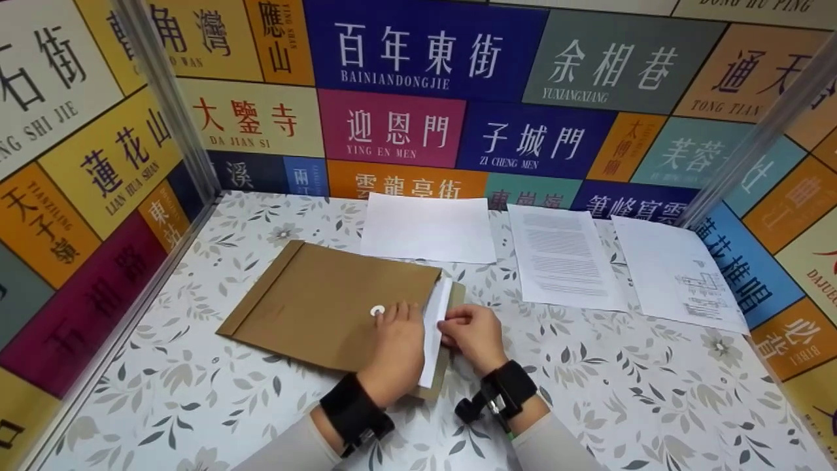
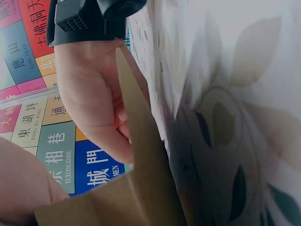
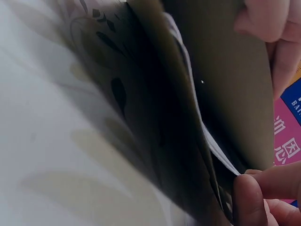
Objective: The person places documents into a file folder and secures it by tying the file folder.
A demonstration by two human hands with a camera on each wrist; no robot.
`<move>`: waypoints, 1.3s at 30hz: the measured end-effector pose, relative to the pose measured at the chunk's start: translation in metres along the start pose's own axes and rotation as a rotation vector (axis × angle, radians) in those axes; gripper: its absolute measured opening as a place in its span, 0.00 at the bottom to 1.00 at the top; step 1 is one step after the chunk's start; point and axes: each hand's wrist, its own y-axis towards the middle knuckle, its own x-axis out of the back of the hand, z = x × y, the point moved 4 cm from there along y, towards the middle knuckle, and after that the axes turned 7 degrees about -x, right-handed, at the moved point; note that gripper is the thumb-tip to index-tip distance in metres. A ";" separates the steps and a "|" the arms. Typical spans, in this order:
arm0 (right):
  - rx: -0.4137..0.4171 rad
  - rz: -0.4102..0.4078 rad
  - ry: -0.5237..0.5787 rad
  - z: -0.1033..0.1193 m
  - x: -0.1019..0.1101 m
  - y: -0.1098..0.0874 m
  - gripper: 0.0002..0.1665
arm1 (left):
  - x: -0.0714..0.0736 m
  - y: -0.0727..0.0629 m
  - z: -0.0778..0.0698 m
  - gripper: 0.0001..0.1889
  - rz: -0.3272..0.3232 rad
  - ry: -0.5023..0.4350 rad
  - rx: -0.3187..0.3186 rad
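A brown paper document envelope (image 1: 314,294) lies flat on the table, its mouth to the right. White sheets (image 1: 434,340) stick out between its upper panel and the flap. My left hand (image 1: 397,350) holds the upper panel by the mouth, fingers on top beside the white button (image 1: 377,310). In the right wrist view, the left thumb (image 3: 263,21) lies on the panel's inner side. With thumb and fingertips, my right hand (image 1: 477,333) pinches the right edge of the sheets. The right wrist view looks into the gaping mouth, the papers (image 3: 197,103) seen edge-on.
Behind the envelope lies a blank white sheet (image 1: 428,229). To its right are a sheet of printed text (image 1: 565,258) and a sheet with a line drawing (image 1: 677,275). Panels with Chinese lettering (image 1: 418,52) wall in the leaf-patterned table (image 1: 163,392) at the back and sides.
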 end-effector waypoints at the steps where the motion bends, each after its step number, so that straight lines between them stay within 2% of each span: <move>1: 0.007 0.000 -0.006 0.001 -0.003 0.000 0.11 | 0.000 0.000 0.001 0.16 0.000 0.004 0.001; 9: 0.041 -0.017 -0.128 0.003 -0.021 0.002 0.08 | 0.003 0.000 0.003 0.18 0.008 -0.003 -0.010; 12: 0.097 -0.019 -0.219 0.005 -0.027 0.003 0.08 | 0.005 0.000 0.004 0.17 0.013 -0.006 -0.009; 16: 0.159 -0.011 -0.320 0.006 -0.030 0.005 0.08 | 0.006 0.001 0.004 0.18 0.044 -0.020 -0.002; 19: 0.164 0.014 -0.337 0.006 -0.029 0.006 0.08 | 0.004 0.001 0.004 0.19 0.076 -0.040 0.004; 22: 0.111 0.028 -0.290 0.007 -0.025 0.007 0.06 | 0.001 0.000 0.004 0.18 0.099 -0.039 -0.003; 24: 0.060 0.032 -0.232 0.008 -0.019 0.009 0.05 | -0.002 -0.001 0.006 0.19 0.128 -0.072 -0.003; 28: -0.038 0.001 -0.140 0.011 0.001 0.018 0.06 | -0.010 -0.001 0.013 0.24 0.204 -0.233 0.019; 31: -0.058 -0.042 -0.123 0.015 0.019 0.024 0.07 | -0.012 0.001 0.020 0.28 0.237 -0.349 0.058; 34: -0.058 -0.068 -0.096 0.019 0.035 0.029 0.08 | -0.009 0.004 0.026 0.28 0.238 -0.387 0.084; 39: -0.067 -0.081 -0.049 0.020 0.050 0.032 0.09 | -0.005 0.009 0.037 0.28 0.254 -0.356 0.125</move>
